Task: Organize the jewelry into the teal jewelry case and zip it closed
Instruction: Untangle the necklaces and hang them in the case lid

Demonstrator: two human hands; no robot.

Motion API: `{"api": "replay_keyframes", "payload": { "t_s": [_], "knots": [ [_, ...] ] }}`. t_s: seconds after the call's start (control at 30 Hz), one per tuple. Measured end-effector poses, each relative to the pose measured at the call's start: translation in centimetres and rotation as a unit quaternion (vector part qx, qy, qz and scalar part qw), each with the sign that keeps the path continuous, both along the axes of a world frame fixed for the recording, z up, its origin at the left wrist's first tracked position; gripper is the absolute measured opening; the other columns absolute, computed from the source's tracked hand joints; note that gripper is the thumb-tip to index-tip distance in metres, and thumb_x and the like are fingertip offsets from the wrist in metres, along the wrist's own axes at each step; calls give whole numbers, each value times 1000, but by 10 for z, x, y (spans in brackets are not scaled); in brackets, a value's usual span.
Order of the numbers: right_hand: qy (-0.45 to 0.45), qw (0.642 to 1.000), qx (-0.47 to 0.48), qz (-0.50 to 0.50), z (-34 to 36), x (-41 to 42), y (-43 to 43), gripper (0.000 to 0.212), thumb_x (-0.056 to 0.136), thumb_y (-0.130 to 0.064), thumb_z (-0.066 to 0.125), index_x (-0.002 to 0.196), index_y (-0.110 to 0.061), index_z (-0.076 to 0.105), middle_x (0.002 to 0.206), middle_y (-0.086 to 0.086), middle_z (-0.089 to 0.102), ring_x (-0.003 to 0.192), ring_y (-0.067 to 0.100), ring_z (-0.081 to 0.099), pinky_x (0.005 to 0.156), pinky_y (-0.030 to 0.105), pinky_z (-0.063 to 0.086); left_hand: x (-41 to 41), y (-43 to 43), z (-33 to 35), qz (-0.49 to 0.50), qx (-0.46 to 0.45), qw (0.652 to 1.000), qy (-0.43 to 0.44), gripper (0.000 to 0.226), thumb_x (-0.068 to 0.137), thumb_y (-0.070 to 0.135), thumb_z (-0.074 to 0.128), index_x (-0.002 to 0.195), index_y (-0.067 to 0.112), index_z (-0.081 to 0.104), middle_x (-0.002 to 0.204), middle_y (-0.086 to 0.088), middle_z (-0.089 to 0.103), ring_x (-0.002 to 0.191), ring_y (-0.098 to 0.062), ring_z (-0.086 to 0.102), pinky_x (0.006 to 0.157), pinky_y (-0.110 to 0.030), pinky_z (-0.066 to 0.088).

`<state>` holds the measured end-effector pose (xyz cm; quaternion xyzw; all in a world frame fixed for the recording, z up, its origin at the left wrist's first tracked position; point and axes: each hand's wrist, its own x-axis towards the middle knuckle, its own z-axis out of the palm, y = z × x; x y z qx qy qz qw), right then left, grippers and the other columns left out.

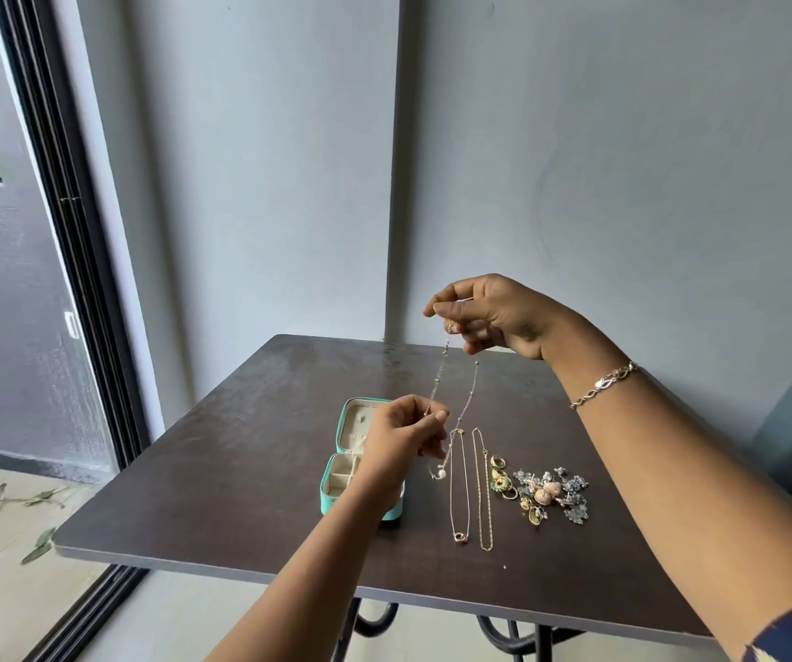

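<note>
Above the teal case (331, 495), I saw the right hand (494, 313) pinching a thin chain (438, 380) high up; the left hand (401, 439) pinched it lower, seemingly between thumb and forefinger.

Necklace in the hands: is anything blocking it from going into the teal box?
Nothing visible blocks it. The necklace hangs between the right hand and left hand, right by the open teal case. Only the left hand covers part of the case. The other necklaces lie beside it, out of the way.
</note>
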<state>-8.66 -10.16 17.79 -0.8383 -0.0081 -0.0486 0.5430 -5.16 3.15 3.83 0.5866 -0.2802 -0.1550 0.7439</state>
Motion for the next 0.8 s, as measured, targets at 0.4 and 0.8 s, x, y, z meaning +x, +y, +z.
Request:
{"api": "replay_keyframes", "payload": {
  "t_s": [0.4, 0.8],
  "knots": [
    [79, 954, -288, -36, 9, -8, -8, 12, 78, 0, 66, 72, -10, 68, 79, 12, 58, 79, 20, 44, 59, 21, 41, 2, 3, -9, 8, -4, 1000, 2, 14, 88, 1, 55, 75, 3, 57, 48, 2, 53, 37, -5, 41, 43, -18, 40],
    [-28, 992, -110, -54, 18, -19, -15, 14, 85, 0, 58, 76, -9, 63, 57, 0, 64, 45, 7, 53, 56, 20, 50, -5, 3, -18, -99, 50, 994, 6, 8, 89, 8, 55, 81, 9, 54, 69, -6, 70, 44, -12, 55, 50, -23, 40]
  ]
}}
